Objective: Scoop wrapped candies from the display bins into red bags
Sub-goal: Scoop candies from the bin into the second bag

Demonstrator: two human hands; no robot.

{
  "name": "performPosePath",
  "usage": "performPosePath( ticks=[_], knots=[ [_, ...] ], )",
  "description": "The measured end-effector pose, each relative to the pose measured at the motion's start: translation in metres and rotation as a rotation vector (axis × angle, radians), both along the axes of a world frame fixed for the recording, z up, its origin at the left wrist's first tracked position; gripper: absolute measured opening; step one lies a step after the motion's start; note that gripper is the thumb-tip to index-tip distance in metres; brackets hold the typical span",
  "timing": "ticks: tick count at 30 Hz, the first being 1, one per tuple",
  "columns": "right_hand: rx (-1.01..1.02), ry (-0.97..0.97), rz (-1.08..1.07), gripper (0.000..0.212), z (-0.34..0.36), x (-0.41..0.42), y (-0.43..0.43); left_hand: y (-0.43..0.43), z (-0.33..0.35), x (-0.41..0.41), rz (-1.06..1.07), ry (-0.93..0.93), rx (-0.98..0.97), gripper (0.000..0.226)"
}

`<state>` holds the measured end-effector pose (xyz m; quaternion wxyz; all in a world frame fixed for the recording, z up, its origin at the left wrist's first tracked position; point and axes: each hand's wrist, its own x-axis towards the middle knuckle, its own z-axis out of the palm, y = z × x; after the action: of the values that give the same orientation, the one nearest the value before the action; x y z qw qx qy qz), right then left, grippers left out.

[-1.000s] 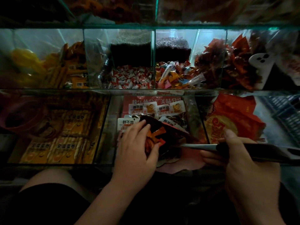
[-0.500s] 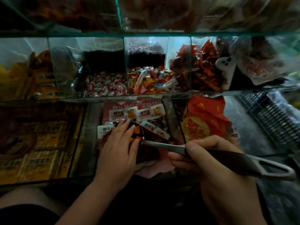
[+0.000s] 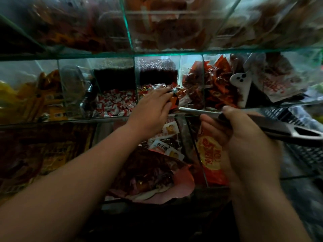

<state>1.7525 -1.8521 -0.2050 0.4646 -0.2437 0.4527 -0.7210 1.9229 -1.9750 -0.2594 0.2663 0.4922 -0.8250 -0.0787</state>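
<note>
My left hand (image 3: 152, 109) hides the scoop (image 3: 197, 111) bowl in the candy bin (image 3: 136, 75) — grip unclear — right hand (image 3: 244, 138) wraps its handle.

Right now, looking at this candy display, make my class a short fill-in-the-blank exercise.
The right hand grips the metal scoop by its ___. The left hand reaches into the ___ shelf. The red-and-white candies lie to that hand's ___.
Missing: handle; middle; left.
</note>
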Motion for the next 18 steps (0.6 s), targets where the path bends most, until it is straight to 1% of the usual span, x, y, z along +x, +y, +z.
performPosePath(
  ticks=[2,3,4,6,7,8,10,11,12,14,16,18],
  knots=[
    [0.021,-0.031,-0.060,0.010,-0.003,0.004,-0.022,-0.020,0.005,-0.004,0.024,0.072,0.041,0.049],
    [0.022,-0.029,-0.081,0.011,-0.006,0.007,-0.034,-0.024,0.007,-0.003,0.059,0.163,0.046,0.050],
    [0.016,-0.011,-0.072,0.010,-0.008,0.010,-0.045,-0.025,0.008,-0.002,0.109,0.268,0.008,0.050],
    [0.003,0.117,0.002,0.009,-0.017,0.014,-0.069,-0.020,0.006,0.006,0.196,0.424,-0.167,0.045],
    [-0.012,0.231,0.052,0.008,-0.023,0.015,-0.081,-0.016,0.002,0.012,0.239,0.462,-0.226,0.044],
    [-0.037,0.383,0.086,0.008,-0.028,0.015,-0.092,-0.011,-0.002,0.017,0.277,0.481,-0.239,0.044],
    [-0.161,0.767,0.096,0.010,-0.034,0.015,-0.110,0.000,-0.012,0.029,0.336,0.476,-0.175,0.048],
    [-0.236,0.942,0.117,0.008,-0.037,0.014,-0.118,0.005,-0.018,0.034,0.353,0.453,-0.127,0.050],
    [-0.306,1.101,0.152,0.004,-0.038,0.013,-0.125,0.009,-0.022,0.037,0.362,0.429,-0.079,0.053],
    [-0.370,1.370,0.193,0.006,-0.042,0.010,-0.136,0.018,-0.029,0.042,0.361,0.407,0.006,0.057],
    [-0.382,1.524,0.191,0.010,-0.043,0.004,-0.137,0.026,-0.031,0.044,0.341,0.419,0.062,0.059],
    [-0.464,1.567,0.171,0.012,-0.041,-0.003,-0.123,0.036,-0.031,0.045,0.323,0.450,0.079,0.058]
  ],
)
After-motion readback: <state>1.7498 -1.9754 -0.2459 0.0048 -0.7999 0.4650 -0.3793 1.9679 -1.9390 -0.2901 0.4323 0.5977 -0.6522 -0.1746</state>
